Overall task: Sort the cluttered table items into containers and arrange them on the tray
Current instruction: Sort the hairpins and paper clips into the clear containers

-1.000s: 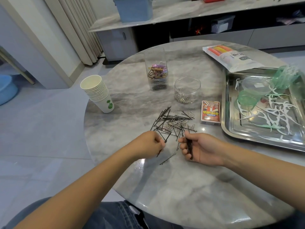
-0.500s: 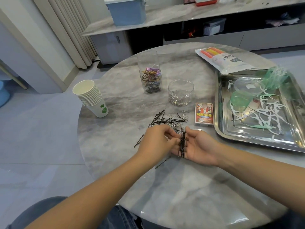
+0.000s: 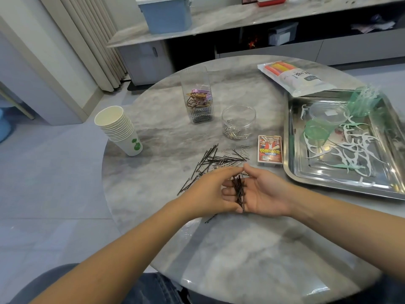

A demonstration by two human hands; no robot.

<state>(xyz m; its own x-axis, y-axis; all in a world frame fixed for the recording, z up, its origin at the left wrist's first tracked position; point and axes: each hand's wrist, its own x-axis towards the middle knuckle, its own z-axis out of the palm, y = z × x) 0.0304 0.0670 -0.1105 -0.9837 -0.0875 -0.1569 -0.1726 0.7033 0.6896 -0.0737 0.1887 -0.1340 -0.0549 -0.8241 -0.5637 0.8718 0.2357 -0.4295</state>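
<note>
Round grey marble-pattern worktop [image 3: 241, 249], glossy with light reflections. Floor [image 3: 43, 194] of pale grey tiles. Beige pleated curtain [image 3: 92, 40] at upper left, beside a grey wall panel. Low grey cabinet [image 3: 328, 51] behind, marble-look top, dark open shelf, carrying a blue storage box [image 3: 166, 14].

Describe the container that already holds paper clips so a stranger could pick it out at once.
Start at the steel tray on the right of the round marble table, then look left past the small red card box. Just behind that box stands the round clear jar. It is low and wide with silver clips at its bottom, unlike the tall square container of coloured clips beside it.
</note>
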